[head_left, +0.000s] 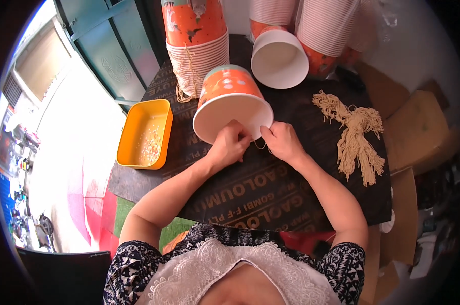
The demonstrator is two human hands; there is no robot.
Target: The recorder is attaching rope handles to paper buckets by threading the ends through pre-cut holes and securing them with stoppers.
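Note:
An orange paper bucket (pixel 230 84) with a white rim and white inside lies tipped on its side, its mouth toward me. My left hand (pixel 231 142) is closed at the near edge of the mouth, its curled fingers partly inside the rim. Just right of it, my right hand (pixel 282 141) pinches at the same rim with thumb and forefinger. A thin beige string (pixel 261 147) hangs in a small loop between the two hands. Its ends are hidden by my fingers, and exactly how each fingertip grips string or rim is hard to see.
On the dark printed board (pixel 230 188), a yellow tray (pixel 120 147) with small pale bits stands left. A bundle of beige strings (pixel 359 132) lies right. Behind are a tall bucket stack (pixel 199 58), a single bucket (pixel 280 61) and more stacks (pixel 329 25). Cardboard (pixel 418 132) stands beyond the right edge.

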